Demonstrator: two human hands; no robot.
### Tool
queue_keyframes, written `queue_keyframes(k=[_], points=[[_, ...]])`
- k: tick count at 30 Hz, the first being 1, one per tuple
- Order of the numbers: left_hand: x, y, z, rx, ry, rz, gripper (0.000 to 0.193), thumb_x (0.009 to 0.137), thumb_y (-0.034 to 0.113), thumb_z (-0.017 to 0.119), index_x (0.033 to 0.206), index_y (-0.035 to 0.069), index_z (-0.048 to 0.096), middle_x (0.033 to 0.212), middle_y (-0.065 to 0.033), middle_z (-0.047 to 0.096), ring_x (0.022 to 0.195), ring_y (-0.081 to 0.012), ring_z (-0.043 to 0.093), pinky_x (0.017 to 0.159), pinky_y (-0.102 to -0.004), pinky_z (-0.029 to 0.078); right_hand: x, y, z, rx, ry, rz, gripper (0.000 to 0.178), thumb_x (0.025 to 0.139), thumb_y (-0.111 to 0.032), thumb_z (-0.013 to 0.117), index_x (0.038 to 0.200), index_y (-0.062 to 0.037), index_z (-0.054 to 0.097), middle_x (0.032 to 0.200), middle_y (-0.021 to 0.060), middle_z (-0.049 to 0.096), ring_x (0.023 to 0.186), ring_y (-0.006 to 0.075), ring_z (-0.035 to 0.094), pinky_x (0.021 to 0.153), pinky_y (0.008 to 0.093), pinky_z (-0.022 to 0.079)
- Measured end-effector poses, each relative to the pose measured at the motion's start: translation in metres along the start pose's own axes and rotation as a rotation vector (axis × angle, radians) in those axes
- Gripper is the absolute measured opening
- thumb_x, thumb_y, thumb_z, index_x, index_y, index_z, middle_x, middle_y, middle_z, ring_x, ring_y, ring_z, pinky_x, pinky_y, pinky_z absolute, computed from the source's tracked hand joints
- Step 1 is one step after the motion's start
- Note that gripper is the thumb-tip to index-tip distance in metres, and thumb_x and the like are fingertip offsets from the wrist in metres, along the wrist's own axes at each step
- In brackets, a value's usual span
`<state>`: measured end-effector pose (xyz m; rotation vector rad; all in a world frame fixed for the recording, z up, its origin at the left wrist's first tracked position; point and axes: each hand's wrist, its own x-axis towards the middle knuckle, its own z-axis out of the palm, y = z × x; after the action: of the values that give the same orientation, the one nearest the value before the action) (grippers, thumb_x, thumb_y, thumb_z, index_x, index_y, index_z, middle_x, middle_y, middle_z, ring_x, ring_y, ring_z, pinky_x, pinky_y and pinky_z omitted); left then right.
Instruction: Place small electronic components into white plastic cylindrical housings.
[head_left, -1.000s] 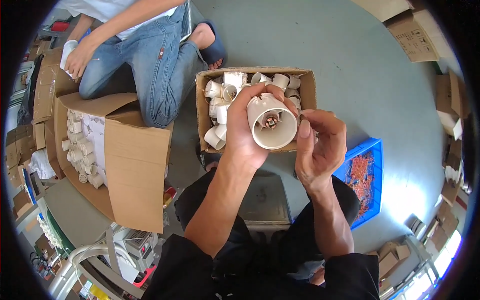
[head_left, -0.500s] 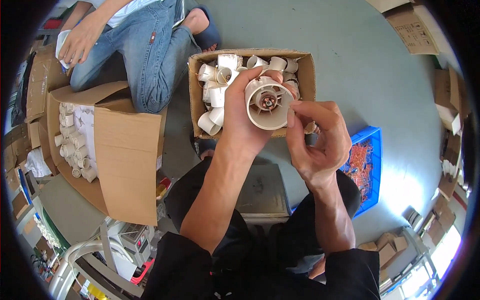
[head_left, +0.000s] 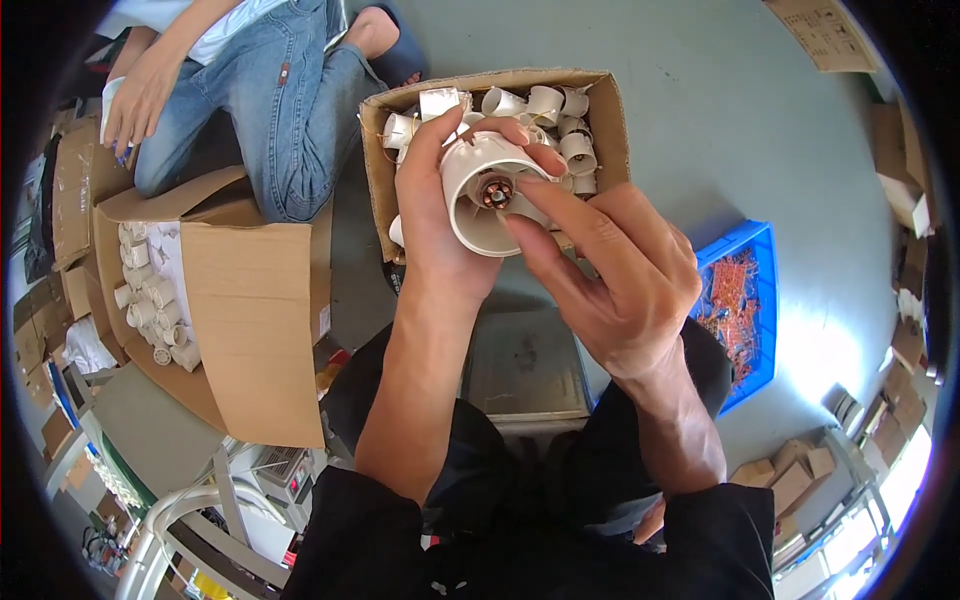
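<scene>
My left hand (head_left: 438, 240) wraps round a white plastic cylindrical housing (head_left: 482, 240) with its open end turned up toward me. Inside it sits a small round core with copper windings (head_left: 495, 193). The thumb and forefinger of my right hand (head_left: 625, 270) reach into the mouth of the housing, bent toward each other close to the core. Whatever lies between those fingertips is too small to make out. Beneath my hands, a cardboard box (head_left: 613, 115) holds several similar white housings (head_left: 577, 153).
A blue crate (head_left: 766, 300) of orange parts is on the floor at right. On the left, another cardboard box (head_left: 255, 330) holds white cylinders (head_left: 150, 295); a co-worker's hand (head_left: 140, 105) is beyond it. A dark flat-topped object (head_left: 525, 365) stands between my knees.
The housing and my left hand have shifted left in view. My right hand's fingertips have moved from the housing's right rim into its mouth, near the copper-wound core.
</scene>
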<state>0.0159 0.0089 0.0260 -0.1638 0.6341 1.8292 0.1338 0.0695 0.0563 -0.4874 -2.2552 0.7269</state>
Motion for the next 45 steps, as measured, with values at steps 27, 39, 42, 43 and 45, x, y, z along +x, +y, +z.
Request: queue_keyframes(k=[27,39,42,43,45], points=[[0.0,-0.026,-0.005,0.093,0.133,-0.075,0.042,0.088,0.031,0.029,0.083,0.003,0.06,0.078,-0.0177,0.065,0.075,-0.0263,0.062,0.073,-0.0342,0.049,-0.011,-0.006,-0.012,-0.053,-0.246,0.378,0.014,0.074,-0.012,0.071,0.084,-0.0034,0.067,0.072,0.0089,0.057,0.061,0.0255,0.058,0.054,0.0326,0.046],[-0.008,-0.028,-0.029,0.019,0.165,-0.025,0.038,0.087,0.03,0.034,0.084,0.002,0.059,0.08,-0.0155,0.064,0.077,-0.0248,0.061,0.073,-0.0341,0.048,-0.013,-0.012,0.003,-0.026,-0.291,0.388,0.015,0.075,-0.014,0.066,0.071,-0.002,0.06,0.072,0.0107,0.057,0.065,0.0298,0.06,0.056,0.038,0.048],[-0.013,-0.045,-0.027,0.071,0.268,0.067,0.036,0.089,0.029,0.035,0.087,0.004,0.06,0.085,-0.0092,0.062,0.083,-0.0233,0.059,0.074,-0.0322,0.045,-0.014,0.002,0.004,-0.016,-0.342,0.431,0.011,0.076,-0.013,0.066,0.078,-0.0026,0.064,0.075,0.0117,0.059,0.066,0.0314,0.06,0.057,0.0385,0.048],[-0.01,-0.048,-0.03,0.072,0.24,0.041,0.036,0.089,0.029,0.035,0.087,0.004,0.06,0.085,-0.0092,0.062,0.083,-0.0233,0.059,0.074,-0.0322,0.045,-0.016,0.011,-0.001,-0.049,-0.373,0.466,0.012,0.076,-0.011,0.066,0.084,-0.003,0.067,0.076,0.0116,0.06,0.068,0.0313,0.06,0.059,0.0376,0.047],[0.002,-0.043,-0.049,-0.041,0.423,-0.146,0.033,0.091,0.03,0.036,0.097,0.007,0.06,0.091,-0.0089,0.062,0.087,-0.0238,0.059,0.079,-0.0355,0.045,-0.021,0.017,0.008,-0.117,-0.329,0.462,0.01,0.077,-0.012,0.062,0.083,-0.0046,0.066,0.075,0.0121,0.06,0.072,0.0303,0.061,0.06,0.039,0.049]])
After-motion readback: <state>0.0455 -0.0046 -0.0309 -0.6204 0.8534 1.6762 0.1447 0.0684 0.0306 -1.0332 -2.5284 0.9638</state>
